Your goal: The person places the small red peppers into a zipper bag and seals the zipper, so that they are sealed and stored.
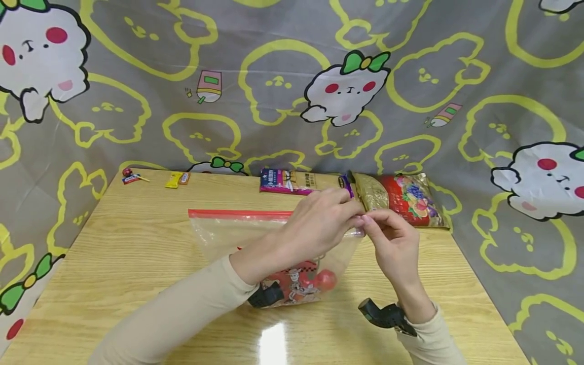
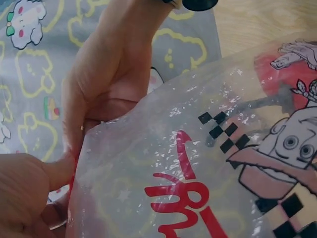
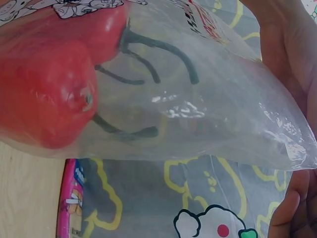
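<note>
A clear zip bag (image 1: 214, 230) with a red zip strip (image 1: 237, 214) stands on the wooden table, printed with cartoon figures and red lettering (image 2: 185, 198). Round red tomato-like things (image 1: 326, 279) with dark green stems lie in its lower part, large in the right wrist view. My left hand (image 1: 315, 218) reaches across the bag and pinches the zip edge near its right end. Against those fingertips, my right hand (image 1: 394, 243) pinches the bag's right top corner between thumb and index finger. Part of the strip is hidden behind my left hand.
Behind the bag lie a purple-and-blue packet (image 1: 292, 182) and a red-and-gold packet (image 1: 410, 200) with fruit pictures. At the far left are a lollipop (image 1: 127, 172) and small wrapped sweets (image 1: 173, 180). Patterned grey cloth (image 1: 274, 147) hangs around the table (image 1: 137, 243).
</note>
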Tool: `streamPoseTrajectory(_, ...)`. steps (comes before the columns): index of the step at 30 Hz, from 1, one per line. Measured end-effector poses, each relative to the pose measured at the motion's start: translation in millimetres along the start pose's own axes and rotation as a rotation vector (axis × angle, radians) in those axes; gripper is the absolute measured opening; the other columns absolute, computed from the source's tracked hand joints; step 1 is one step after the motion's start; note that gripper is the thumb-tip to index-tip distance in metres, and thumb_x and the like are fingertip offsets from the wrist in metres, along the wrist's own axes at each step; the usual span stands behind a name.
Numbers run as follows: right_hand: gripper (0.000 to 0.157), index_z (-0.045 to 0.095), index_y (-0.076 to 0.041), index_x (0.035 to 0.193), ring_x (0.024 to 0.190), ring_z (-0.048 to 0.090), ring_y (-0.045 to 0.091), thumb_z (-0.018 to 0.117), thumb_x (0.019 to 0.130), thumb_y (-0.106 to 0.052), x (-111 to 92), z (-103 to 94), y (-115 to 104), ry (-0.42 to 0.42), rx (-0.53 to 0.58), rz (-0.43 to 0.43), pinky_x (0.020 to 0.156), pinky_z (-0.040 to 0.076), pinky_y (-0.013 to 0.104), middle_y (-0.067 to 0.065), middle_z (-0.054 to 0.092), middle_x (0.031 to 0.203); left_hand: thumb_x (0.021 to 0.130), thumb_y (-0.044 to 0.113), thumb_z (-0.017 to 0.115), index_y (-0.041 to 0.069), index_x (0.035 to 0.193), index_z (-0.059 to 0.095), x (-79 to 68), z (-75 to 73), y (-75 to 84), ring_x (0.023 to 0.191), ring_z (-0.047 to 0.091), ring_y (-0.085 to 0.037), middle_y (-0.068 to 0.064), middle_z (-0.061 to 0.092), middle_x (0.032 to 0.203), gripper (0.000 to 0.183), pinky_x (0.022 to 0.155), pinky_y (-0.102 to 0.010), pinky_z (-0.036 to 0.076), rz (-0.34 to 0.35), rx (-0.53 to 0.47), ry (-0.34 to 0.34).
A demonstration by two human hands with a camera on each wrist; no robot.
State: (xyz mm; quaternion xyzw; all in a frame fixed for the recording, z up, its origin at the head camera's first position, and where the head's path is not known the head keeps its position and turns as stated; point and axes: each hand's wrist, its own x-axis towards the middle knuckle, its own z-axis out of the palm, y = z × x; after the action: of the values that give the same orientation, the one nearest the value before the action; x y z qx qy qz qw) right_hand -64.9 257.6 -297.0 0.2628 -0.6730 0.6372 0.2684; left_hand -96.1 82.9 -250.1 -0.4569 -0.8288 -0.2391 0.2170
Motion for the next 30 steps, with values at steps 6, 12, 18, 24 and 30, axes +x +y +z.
streamPoseTrajectory(6, 0.010, 0.056, 0.019, 0.085, 0.067, 0.061, 0.014, 0.049, 0.079, 0.023, -1.2, 2.2, 0.1, -0.008, -0.058, -0.063, 0.063, 0.049, 0.019, 0.008, 0.063, 0.081, 0.089, 0.030, 0.056, 0.020, 0.092, 0.068, 0.4, 0.1, -0.1, 0.071, 0.047, -0.008, 0.009, 0.057, 0.080, 0.017, 0.060, -0.020, 0.036, 0.007, 0.002, 0.011)
streamPoseTrajectory(12, 0.005, 0.054, 0.020, 0.083, 0.068, 0.060, 0.012, 0.051, 0.080, 0.021, -0.7, 6.0, 1.8, 0.004, -0.099, -0.087, 0.062, 0.049, 0.018, 0.006, 0.062, 0.081, 0.090, 0.031, 0.055, 0.019, 0.090, 0.067, 0.3, -3.0, -2.2, 0.072, 0.050, -0.008, 0.009, 0.058, 0.079, 0.017, 0.059, -0.020, 0.036, -0.009, 0.005, -0.021)
streamPoseTrajectory(18, 0.007, 0.052, 0.021, 0.081, 0.067, 0.059, 0.011, 0.054, 0.082, 0.015, 0.3, 7.7, 3.8, 0.026, -0.124, -0.095, 0.061, 0.047, 0.017, 0.005, 0.060, 0.078, 0.089, 0.028, 0.056, 0.017, 0.085, 0.065, -1.1, -5.9, -6.0, 0.071, 0.052, -0.009, 0.007, 0.059, 0.077, 0.015, 0.060, -0.021, 0.039, -0.031, 0.009, -0.040)
streamPoseTrajectory(24, 0.010, 0.052, 0.020, 0.081, 0.066, 0.058, 0.010, 0.055, 0.083, 0.011, 0.8, 7.4, 3.1, 0.043, -0.139, -0.071, 0.058, 0.044, 0.016, 0.004, 0.060, 0.077, 0.089, 0.027, 0.058, 0.016, 0.085, 0.064, -2.5, -9.2, -8.2, 0.072, 0.052, -0.010, 0.007, 0.061, 0.078, 0.014, 0.064, -0.022, 0.039, -0.062, -0.039, -0.074)
streamPoseTrajectory(30, 0.004, 0.055, 0.018, 0.085, 0.064, 0.060, 0.010, 0.053, 0.083, 0.015, 1.7, 8.9, -0.2, 0.015, -0.107, -0.037, 0.059, 0.047, 0.016, 0.005, 0.064, 0.076, 0.090, 0.019, 0.058, 0.017, 0.092, 0.069, -3.6, -8.4, -9.2, 0.077, 0.054, -0.010, 0.007, 0.062, 0.082, 0.011, 0.064, -0.022, 0.040, 0.007, -0.047, -0.044)
